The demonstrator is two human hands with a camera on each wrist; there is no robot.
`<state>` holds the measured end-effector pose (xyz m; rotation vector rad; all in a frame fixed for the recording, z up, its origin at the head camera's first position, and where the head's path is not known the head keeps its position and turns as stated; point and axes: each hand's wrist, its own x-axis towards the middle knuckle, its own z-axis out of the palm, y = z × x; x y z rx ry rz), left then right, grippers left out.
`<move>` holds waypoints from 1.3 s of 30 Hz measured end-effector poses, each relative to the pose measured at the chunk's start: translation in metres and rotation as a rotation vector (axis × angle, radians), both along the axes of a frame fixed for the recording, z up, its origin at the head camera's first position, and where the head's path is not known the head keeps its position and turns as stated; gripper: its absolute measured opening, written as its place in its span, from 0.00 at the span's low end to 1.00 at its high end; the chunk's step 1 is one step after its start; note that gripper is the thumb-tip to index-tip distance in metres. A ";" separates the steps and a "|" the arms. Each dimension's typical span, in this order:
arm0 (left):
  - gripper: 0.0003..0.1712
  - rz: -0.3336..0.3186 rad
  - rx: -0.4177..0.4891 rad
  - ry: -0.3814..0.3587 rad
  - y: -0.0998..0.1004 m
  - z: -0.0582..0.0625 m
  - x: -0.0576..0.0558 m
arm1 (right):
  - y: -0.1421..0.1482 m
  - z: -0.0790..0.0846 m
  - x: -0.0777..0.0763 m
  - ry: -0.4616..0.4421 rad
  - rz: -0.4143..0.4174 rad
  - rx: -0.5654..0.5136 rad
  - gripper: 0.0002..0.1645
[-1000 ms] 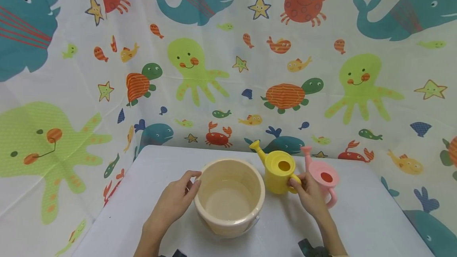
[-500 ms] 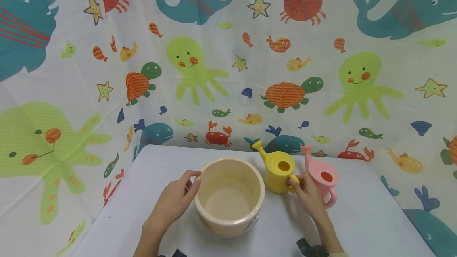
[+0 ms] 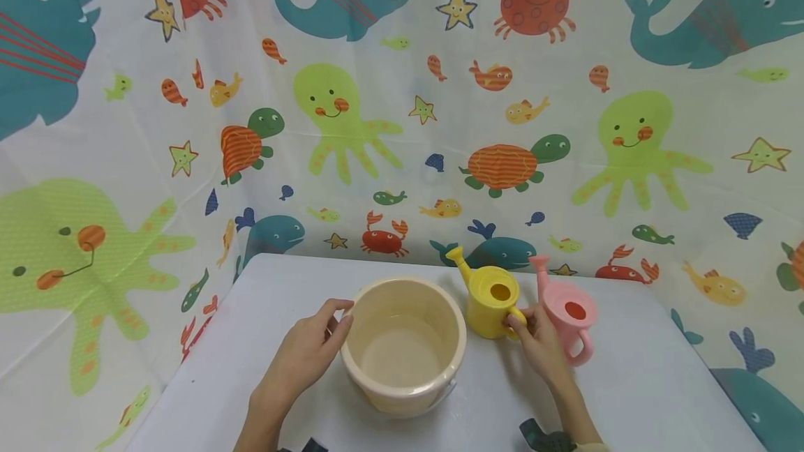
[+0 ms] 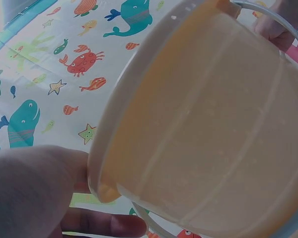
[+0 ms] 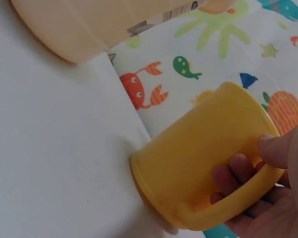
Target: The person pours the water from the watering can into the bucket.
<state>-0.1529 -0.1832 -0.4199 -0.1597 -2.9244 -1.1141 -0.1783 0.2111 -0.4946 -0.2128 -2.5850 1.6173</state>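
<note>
A cream bucket stands upright on the white table, with a smooth pale bottom visible inside. At its left rim, my left hand holds on with thumb and index finger; the left wrist view has another finger reaching along below the rim. To the bucket's right, my right hand grips the handle of a yellow watering can, whose spout points to the back left. In the right wrist view the fingers curl through the can's handle, and the can's base is close over the table.
A pink watering can stands just right of the yellow one, beside my right hand. The bucket's thin bail handle hangs at its side. Behind the white table hangs a sea-animal curtain.
The yellow watering can's spout has swung slightly to the right in my right hand's grip. My left hand and the bucket look unchanged.
</note>
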 end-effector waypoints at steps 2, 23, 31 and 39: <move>0.20 0.003 -0.001 -0.002 0.000 0.000 0.000 | 0.000 -0.001 0.000 -0.001 -0.004 -0.005 0.20; 0.20 0.000 -0.016 -0.007 0.000 0.001 -0.001 | 0.004 -0.010 -0.004 0.000 -0.048 -0.002 0.24; 0.21 -0.001 -0.011 -0.013 0.000 0.000 -0.001 | 0.002 0.001 0.000 -0.017 -0.065 0.159 0.23; 0.20 -0.009 -0.006 0.010 -0.001 -0.003 -0.003 | 0.000 0.008 0.002 0.054 -0.054 0.273 0.21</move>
